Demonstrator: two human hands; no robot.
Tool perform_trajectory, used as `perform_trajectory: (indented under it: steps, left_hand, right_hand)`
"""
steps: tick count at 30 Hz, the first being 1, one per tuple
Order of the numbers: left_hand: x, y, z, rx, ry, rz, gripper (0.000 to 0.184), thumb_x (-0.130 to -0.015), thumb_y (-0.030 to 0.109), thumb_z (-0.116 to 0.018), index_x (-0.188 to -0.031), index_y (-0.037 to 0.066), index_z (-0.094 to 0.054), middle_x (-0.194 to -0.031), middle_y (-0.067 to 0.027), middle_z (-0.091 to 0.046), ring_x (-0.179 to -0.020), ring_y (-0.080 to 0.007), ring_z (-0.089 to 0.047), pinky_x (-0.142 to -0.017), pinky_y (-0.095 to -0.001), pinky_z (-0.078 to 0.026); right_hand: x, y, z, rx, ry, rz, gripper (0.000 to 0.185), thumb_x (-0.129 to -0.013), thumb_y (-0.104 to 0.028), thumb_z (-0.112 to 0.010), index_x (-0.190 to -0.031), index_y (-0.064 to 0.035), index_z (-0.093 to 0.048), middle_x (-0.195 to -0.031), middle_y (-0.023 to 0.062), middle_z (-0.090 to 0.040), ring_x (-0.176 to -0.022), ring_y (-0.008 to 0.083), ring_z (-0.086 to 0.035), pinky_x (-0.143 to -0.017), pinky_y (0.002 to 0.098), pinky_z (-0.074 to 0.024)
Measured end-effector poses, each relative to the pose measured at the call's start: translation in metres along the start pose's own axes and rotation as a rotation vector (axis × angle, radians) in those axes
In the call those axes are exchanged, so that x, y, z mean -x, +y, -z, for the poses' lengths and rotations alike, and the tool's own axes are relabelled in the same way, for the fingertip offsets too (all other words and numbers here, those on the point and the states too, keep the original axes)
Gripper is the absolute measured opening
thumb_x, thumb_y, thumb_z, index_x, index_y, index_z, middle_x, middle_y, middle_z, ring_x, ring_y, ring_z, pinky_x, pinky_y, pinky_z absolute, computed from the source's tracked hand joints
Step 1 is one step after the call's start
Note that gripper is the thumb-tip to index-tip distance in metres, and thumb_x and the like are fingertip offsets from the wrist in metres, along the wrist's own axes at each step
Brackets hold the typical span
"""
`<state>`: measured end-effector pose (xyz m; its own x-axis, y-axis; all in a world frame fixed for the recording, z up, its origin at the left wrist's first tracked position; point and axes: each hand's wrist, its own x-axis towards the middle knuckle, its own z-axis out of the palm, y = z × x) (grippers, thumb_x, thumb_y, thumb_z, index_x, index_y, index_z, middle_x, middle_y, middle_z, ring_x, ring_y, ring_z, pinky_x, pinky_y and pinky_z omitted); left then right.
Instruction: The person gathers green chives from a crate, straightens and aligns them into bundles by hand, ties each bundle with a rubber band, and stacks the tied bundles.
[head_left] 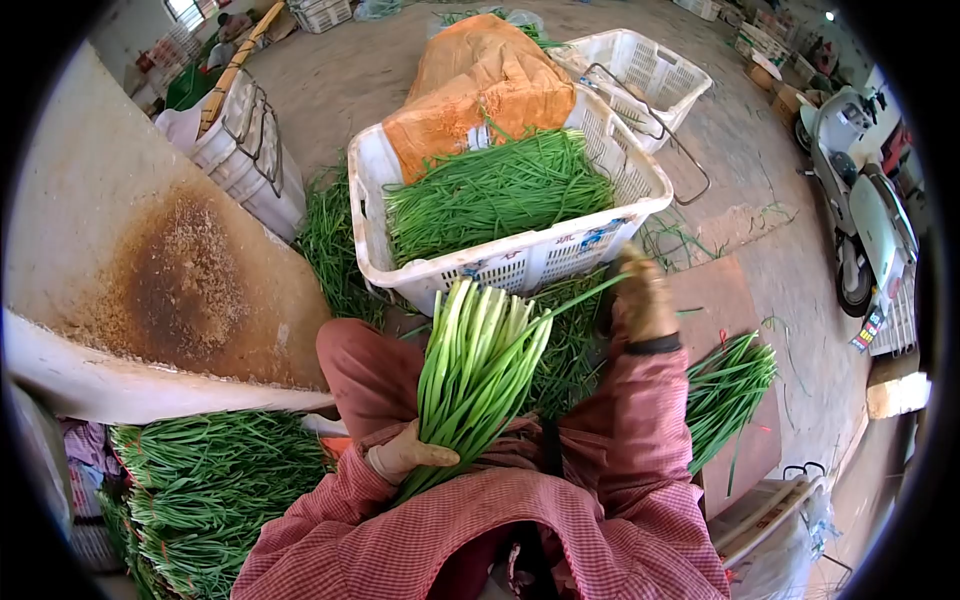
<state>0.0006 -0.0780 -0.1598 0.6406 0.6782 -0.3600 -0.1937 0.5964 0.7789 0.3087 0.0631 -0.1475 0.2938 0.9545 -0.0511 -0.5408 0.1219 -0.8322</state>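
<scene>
My left hand [412,452], in a pale glove, is closed round the lower part of a thick bunch of garlic chives [475,370], held above my lap with the pale stem ends pointing away from me. My right hand [643,295], in a stained glove and smeared by motion, is raised to the right of the bunch. One long green blade [585,297] stretches from the bunch to its fingers, which look closed on it. Just beyond the bunch stands a white plastic crate [545,250] with loose chives [500,195] lying in it.
An orange woven sack [490,80] drapes over the crate's far side. Tied chives [730,390] lie on a board at right; a large stack [220,490] sits at lower left. A stained pale panel [100,250] borders my left. A scooter [855,200] stands far right.
</scene>
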Motion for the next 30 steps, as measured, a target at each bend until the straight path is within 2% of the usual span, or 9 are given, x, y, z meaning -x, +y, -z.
perform_trajectory:
  steps: [4, 7, 10, 15, 17, 19, 25, 26, 30]
  left_hand:
    - [0.001, 0.007, 0.002, 0.077, 0.035, 0.033, 0.067, -0.066, 0.005, -0.066, -0.124, 0.004, -0.035, -0.118, -0.0071, -0.045, -0.108, -0.0178, -0.043, -0.091, -0.031, -0.034]
    - [-0.011, 0.02, 0.001, 0.055, 0.101, -0.048, 0.06, -0.066, 0.005, -0.065, -0.121, 0.003, -0.039, -0.113, -0.0072, -0.049, -0.102, -0.017, -0.048, -0.087, -0.0299, -0.039]
    - [-0.036, 0.027, 0.001, -0.093, 0.217, -0.002, 0.051, -0.066, 0.007, -0.067, -0.113, 0.002, -0.046, -0.103, -0.0071, -0.055, -0.091, -0.0153, -0.053, -0.08, -0.0264, -0.043]
    - [-0.09, 0.012, -0.021, -0.521, 0.116, -0.285, 0.044, -0.064, 0.013, -0.069, -0.103, 0.001, -0.052, -0.092, -0.01, -0.06, -0.08, -0.0199, -0.059, -0.072, -0.0302, -0.047]
    - [-0.102, 0.025, -0.045, -1.327, 0.237, -0.364, 0.052, -0.061, 0.025, -0.07, -0.103, 0.0, -0.051, -0.084, -0.0183, -0.06, -0.077, -0.0289, -0.059, -0.068, -0.0343, -0.048]
    - [-0.115, 0.04, -0.086, -1.532, 0.296, -0.238, 0.087, -0.061, 0.028, -0.067, -0.128, 0.0, -0.019, -0.074, -0.0215, -0.058, -0.063, -0.0355, -0.057, -0.058, -0.0404, -0.048]
    - [-0.171, 0.03, -0.168, -1.355, -0.34, -0.558, 0.106, -0.064, 0.027, -0.068, -0.132, 0.003, 0.009, -0.119, -0.0292, -0.038, -0.102, -0.0347, -0.05, -0.083, -0.0357, -0.043]
    - [-0.169, 0.031, -0.184, -1.233, -0.509, -0.172, 0.106, -0.065, 0.029, -0.068, -0.132, 0.004, 0.011, -0.13, -0.0279, -0.025, -0.115, -0.0326, -0.039, -0.092, -0.0324, -0.035]
    - [-0.193, -0.004, -0.179, -1.182, -1.025, 0.045, 0.101, -0.069, 0.04, -0.067, -0.134, 0.005, 0.002, -0.132, -0.0217, -0.026, -0.118, -0.0303, -0.035, -0.097, -0.0319, -0.029]
  right_hand:
    - [-0.04, 0.009, 0.101, 1.239, 0.495, 0.374, 0.032, -0.074, -0.024, -0.061, -0.098, -0.0052, -0.054, -0.091, 0.0115, -0.057, -0.073, 0.0251, -0.056, -0.068, 0.0369, -0.0459]
    - [0.028, 0.038, 0.063, 0.271, 0.189, -0.219, 0.06, -0.073, -0.029, -0.064, -0.118, -0.0067, -0.033, -0.11, 0.0135, -0.045, -0.088, 0.0292, -0.051, -0.074, 0.0357, -0.0452]
    - [0.104, 0.073, -0.008, 0.249, -0.522, -0.094, 0.079, -0.069, -0.023, -0.07, -0.129, -0.0044, -0.02, -0.12, 0.0137, -0.041, -0.105, 0.0234, -0.043, -0.09, 0.0322, -0.0354]
    - [0.125, 0.081, -0.052, 0.006, -0.261, -0.161, 0.062, -0.069, -0.017, -0.072, -0.116, -0.0051, -0.034, -0.102, 0.0048, -0.048, -0.092, 0.0138, -0.048, -0.08, 0.0279, -0.0416]
    - [0.107, 0.066, -0.039, 0.053, -0.272, -0.109, 0.038, -0.07, -0.016, -0.07, -0.1, -0.004, -0.05, -0.085, 0.0012, -0.054, -0.077, 0.0122, -0.052, -0.071, 0.0263, -0.0446]
    - [0.108, 0.043, -0.024, -0.18, -0.071, -0.191, 0.032, -0.07, -0.013, -0.069, -0.097, -0.0039, -0.054, -0.084, 0.0011, -0.056, -0.075, 0.0117, -0.052, -0.069, 0.0258, -0.0445]
    - [0.089, -0.072, 0.072, -0.071, 0.263, -0.006, 0.035, -0.063, -0.01, -0.071, -0.093, 0.0003, -0.056, -0.081, 0.0076, -0.06, -0.07, 0.0176, -0.057, -0.065, 0.0287, -0.0469]
    - [0.095, -0.097, 0.095, -0.091, 0.274, 0.006, 0.032, -0.064, -0.011, -0.07, -0.09, 0.0007, -0.057, -0.075, 0.0101, -0.061, -0.064, 0.0196, -0.059, -0.061, 0.0299, -0.0489]
    - [0.116, -0.168, 0.199, 0.013, 0.553, -0.011, 0.024, -0.067, -0.013, -0.067, -0.086, 0.0015, -0.059, -0.078, 0.0115, -0.062, -0.067, 0.0201, -0.061, -0.061, 0.0317, -0.0514]
